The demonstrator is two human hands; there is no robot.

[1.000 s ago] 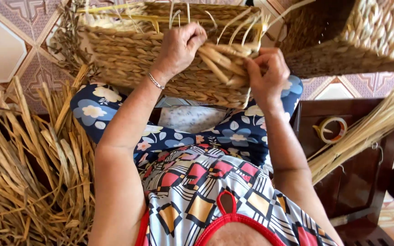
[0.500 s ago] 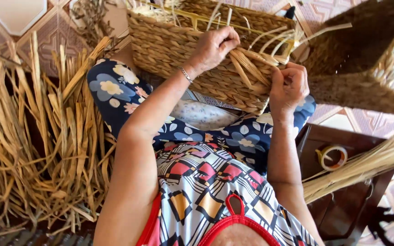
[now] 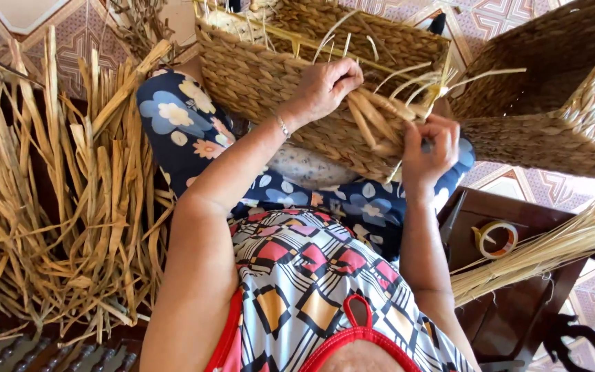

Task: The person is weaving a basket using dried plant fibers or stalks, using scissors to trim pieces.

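A half-woven straw basket [image 3: 270, 76] rests on my lap, its open top facing away. My left hand [image 3: 325, 88] sits on the basket's near rim, fingers closed around loose straw strands [image 3: 373, 114] that stick out of the weave. My right hand [image 3: 430, 148] grips the lower ends of the same strands against the basket's side wall. Thin pale stalks fan out from the rim above my hands.
A big pile of dried flat straw [image 3: 56, 200] lies on the left. A second woven basket [image 3: 559, 103] stands at upper right. A dark wooden stool [image 3: 518, 289] at right carries a tape roll [image 3: 496, 238] and a bundle of thin reeds [image 3: 552, 248]. Patterned floor tiles lie beneath.
The view has shifted, so the basket and hands sit further right and lower in frame. My left hand slid along the rim and closed on the strands; my right hand kept its grip.
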